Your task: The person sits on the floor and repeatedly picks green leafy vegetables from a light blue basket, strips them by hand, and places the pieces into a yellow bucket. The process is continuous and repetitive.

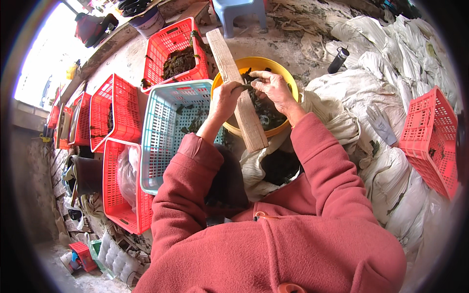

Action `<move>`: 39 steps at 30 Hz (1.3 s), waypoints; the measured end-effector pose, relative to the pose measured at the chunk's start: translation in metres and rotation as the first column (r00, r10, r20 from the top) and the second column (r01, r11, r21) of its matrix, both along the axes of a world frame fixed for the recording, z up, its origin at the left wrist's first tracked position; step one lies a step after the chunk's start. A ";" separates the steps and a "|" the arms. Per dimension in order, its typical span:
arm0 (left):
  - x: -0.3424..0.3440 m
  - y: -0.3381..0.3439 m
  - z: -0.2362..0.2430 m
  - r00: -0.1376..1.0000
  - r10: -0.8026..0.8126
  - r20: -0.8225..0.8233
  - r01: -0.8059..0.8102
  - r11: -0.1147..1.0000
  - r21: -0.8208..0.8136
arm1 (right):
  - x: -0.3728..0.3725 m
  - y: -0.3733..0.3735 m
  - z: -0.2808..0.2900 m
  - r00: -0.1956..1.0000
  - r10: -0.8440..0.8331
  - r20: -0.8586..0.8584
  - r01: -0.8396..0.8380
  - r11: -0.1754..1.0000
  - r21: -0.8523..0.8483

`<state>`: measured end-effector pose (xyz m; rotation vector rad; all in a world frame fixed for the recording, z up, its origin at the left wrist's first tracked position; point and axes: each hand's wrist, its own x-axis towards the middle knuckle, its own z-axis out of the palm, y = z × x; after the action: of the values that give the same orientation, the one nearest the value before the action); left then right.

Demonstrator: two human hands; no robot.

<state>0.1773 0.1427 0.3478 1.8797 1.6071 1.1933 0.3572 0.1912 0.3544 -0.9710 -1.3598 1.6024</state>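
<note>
A long wooden plank (233, 78) lies slantwise across a yellow basin (285, 74) that holds dark wet plant matter (266, 111). My left hand (225, 97) is closed over the plank, pinching a small dark piece at its fingertips. My right hand (271, 87) meets it from the right and grips the same small dark piece over the basin. Both forearms wear red fleece sleeves. What exactly the piece is stays too small to tell.
A light blue crate (168, 132) stands left of the basin. Red crates (173, 46) (115, 110) (117, 195) line the left side, and another red crate (430, 139) leans at right. White sacks (391, 88), a white glove (381, 124), a dark bottle (338, 59) and a blue stool (239, 10) surround.
</note>
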 end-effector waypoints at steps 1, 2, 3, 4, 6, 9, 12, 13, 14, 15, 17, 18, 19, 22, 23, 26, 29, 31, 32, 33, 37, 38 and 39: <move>0.000 0.001 0.000 1.000 -0.009 -0.004 0.009 1.000 0.015 | 0.002 0.002 0.000 0.997 0.046 0.068 -0.047 0.999 0.008; -0.001 0.001 -0.001 1.000 -0.011 -0.014 0.011 1.000 0.013 | 0.002 0.002 0.000 0.994 0.077 0.078 -0.078 0.997 -0.001; -0.001 0.002 -0.002 1.000 -0.023 -0.013 0.023 0.999 0.024 | 0.002 0.003 0.000 0.992 0.101 0.075 -0.101 0.995 -0.002; -0.001 0.003 -0.002 0.999 -0.027 -0.018 0.028 0.999 0.021 | 0.002 0.003 0.000 0.989 0.130 0.072 -0.128 0.991 -0.027; -0.002 0.003 -0.003 0.999 -0.031 -0.020 0.032 0.999 0.029 | 0.001 0.004 0.000 0.987 0.119 0.107 -0.119 0.993 -0.004; -0.002 0.004 -0.003 1.000 -0.028 0.001 0.028 0.999 0.032 | 0.000 0.004 0.001 0.989 0.087 0.122 -0.085 0.996 -0.022; -0.001 0.003 -0.002 0.999 0.000 0.051 0.001 1.000 -0.011 | 0.000 0.006 0.002 0.995 0.068 0.073 -0.065 0.997 -0.043; -0.001 0.003 -0.002 0.997 0.016 0.071 -0.015 1.000 -0.014 | 0.000 0.006 0.002 0.997 0.070 0.034 -0.068 0.996 -0.057; 0.000 0.003 -0.002 0.996 0.032 0.085 -0.030 0.999 -0.022 | -0.001 0.006 0.002 0.998 0.066 0.002 -0.065 0.994 -0.092; 0.000 0.004 -0.001 0.995 0.032 0.100 -0.032 0.999 -0.008 | -0.001 0.006 0.002 0.998 0.048 -0.036 -0.052 0.994 -0.101; 0.001 0.004 -0.001 0.993 0.043 0.111 -0.044 0.999 0.005 | -0.002 0.006 0.002 0.994 0.058 -0.091 -0.065 0.995 -0.072; 0.001 0.005 -0.001 0.993 0.039 0.115 -0.038 0.999 -0.010 | -0.003 0.005 0.002 0.991 0.061 -0.115 -0.069 0.996 -0.064; 0.000 0.004 0.000 0.993 0.045 0.113 -0.042 0.999 -0.032 | -0.004 0.004 0.002 0.998 0.060 -0.020 -0.058 0.997 0.057; -0.001 0.004 -0.001 0.993 0.042 0.109 -0.038 0.998 -0.041 | -0.006 0.005 0.000 0.999 0.043 0.019 -0.044 0.997 0.068; -0.001 0.005 -0.002 0.993 0.039 0.108 -0.035 0.999 -0.034 | -0.006 0.005 -0.002 0.998 0.027 -0.058 -0.025 0.999 0.037; -0.001 0.009 -0.008 0.990 0.037 0.135 -0.033 0.999 -0.034 | -0.005 0.013 -0.011 0.977 -0.028 -0.213 0.008 0.995 -0.095; -0.004 0.016 -0.018 0.987 0.071 0.143 -0.067 0.997 -0.032 | -0.005 0.020 -0.027 0.966 -0.099 -0.239 0.033 0.963 -0.266; -0.013 0.019 -0.024 0.987 0.134 -0.085 -0.127 0.988 0.091 | -0.004 0.023 -0.037 0.960 -0.177 -0.217 0.077 0.912 -0.403; -0.020 0.018 -0.027 0.963 0.159 -0.219 -0.123 0.978 0.171 | 0.000 0.025 -0.040 0.950 -0.274 -0.152 0.182 0.877 -0.445; -0.031 0.018 -0.027 0.953 0.288 -0.095 -0.287 0.958 0.026 | 0.005 0.028 -0.042 0.920 -0.367 -0.135 0.266 0.841 -0.471; -0.053 0.012 -0.025 0.895 0.442 0.070 -0.446 0.893 0.063 | 0.020 0.034 -0.037 0.877 -0.436 -0.200 0.323 0.845 -0.427; -0.053 0.015 -0.021 0.894 0.438 0.097 -0.447 0.888 0.107 | 0.021 0.033 -0.034 0.864 -0.447 -0.231 0.325 0.846 -0.424; -0.051 0.020 -0.015 0.886 0.450 0.117 -0.461 0.882 0.097 | 0.021 0.029 -0.031 0.862 -0.444 -0.246 0.318 0.850 -0.421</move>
<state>0.1267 0.1627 0.3325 1.5240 2.0357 1.5730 0.3782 0.2205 0.3234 -1.0501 -0.5881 1.6361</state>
